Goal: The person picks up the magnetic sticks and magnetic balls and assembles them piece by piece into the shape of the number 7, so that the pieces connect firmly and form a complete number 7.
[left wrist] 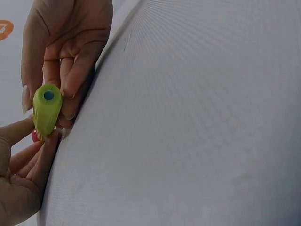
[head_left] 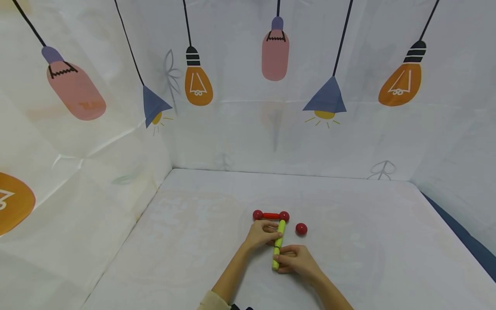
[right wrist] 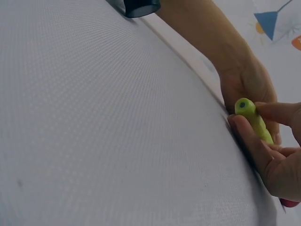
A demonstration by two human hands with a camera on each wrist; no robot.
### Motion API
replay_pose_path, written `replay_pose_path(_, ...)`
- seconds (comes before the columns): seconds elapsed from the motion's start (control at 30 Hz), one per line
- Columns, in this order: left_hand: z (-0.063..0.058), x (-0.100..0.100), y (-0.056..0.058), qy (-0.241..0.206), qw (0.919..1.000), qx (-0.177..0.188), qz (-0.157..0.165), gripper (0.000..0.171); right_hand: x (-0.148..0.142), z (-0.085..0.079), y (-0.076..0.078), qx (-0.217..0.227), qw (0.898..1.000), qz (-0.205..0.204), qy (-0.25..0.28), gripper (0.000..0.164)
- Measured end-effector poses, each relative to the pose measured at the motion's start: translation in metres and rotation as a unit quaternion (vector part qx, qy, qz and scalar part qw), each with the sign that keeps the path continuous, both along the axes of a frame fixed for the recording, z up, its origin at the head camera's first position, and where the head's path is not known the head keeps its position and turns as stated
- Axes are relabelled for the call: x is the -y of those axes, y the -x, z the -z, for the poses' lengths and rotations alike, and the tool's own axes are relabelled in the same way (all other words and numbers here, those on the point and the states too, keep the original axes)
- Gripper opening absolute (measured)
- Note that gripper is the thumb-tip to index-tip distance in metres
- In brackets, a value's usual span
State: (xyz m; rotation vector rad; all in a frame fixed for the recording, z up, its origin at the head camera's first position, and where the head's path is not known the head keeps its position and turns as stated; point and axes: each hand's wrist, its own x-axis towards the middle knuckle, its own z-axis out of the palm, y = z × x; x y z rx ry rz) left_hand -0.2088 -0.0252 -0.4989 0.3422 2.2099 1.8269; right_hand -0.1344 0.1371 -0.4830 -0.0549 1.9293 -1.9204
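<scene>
My left hand (head_left: 258,234) pinches a yellow-green stick (head_left: 280,232) between thumb and fingers, its far end right at a red ball (head_left: 284,216). In line with it, a second yellow-green stick (head_left: 275,260) sits between the thumb and fingers of my right hand (head_left: 297,261), a dark seam showing where the two meet. A small blue-dark spot marks the near end of this stick (left wrist: 48,95) in the left wrist view. Past my left fingers, a red rod (head_left: 271,215) joins that ball to another red ball (head_left: 257,215).
A loose red ball (head_left: 301,229) lies on the white table (head_left: 368,241), just right of the sticks. White sheets (head_left: 232,137) printed with lamps hang behind the table and along its left side. Dark blue material (head_left: 465,232) shows past the right edge.
</scene>
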Motion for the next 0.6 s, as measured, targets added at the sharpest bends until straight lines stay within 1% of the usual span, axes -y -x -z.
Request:
replay_pose_path(0.2,-0.001,0.0,-0.001,-0.021,0.9997,-0.002,0.008,0.033,0.002,0.0,0.001,0.006,1.0,0.002,0.001,0.049)
replay_pose_path(0.4,0.0,0.0,-0.001,-0.017,0.9998,-0.005,0.008,0.033,0.002,0.0,0.001,0.004,1.0,0.005,0.002,0.049)
replay_pose_path(0.5,0.0,0.0,-0.001,-0.02,0.9998,-0.003,0.007,0.033,-0.002,0.0,0.002,-0.01,1.0,0.005,-0.015,0.05)
replay_pose_path(0.6,0.0,0.0,-0.001,-0.029,0.9996,0.001,0.005,0.033,-0.009,-0.001,0.005,-0.038,0.998,0.016,-0.045,0.047)
